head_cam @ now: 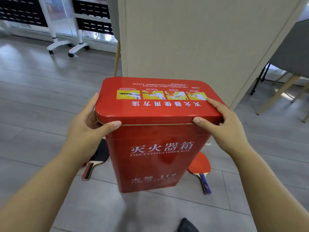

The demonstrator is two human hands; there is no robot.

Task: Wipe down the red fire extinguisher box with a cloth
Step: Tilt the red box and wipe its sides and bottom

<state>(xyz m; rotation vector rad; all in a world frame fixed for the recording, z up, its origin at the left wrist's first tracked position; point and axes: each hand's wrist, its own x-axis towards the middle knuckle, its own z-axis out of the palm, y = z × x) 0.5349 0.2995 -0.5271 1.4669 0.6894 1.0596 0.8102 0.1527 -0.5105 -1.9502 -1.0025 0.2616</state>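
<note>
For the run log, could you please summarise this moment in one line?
left hand: grips lid; right hand: grips lid; red metal fire extinguisher box: upright; cloth: unseen

A beige panel stands close behind the red box, blocking its far side. A black paddle lies on the floor by the box's left side, a red paddle by its right. The front face is unobstructed; open floor stretches left toward wheeled stands.

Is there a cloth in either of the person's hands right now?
No: the left hand and the right hand both grip the lid of the tall red metal fire extinguisher box, and neither holds a cloth.
</note>
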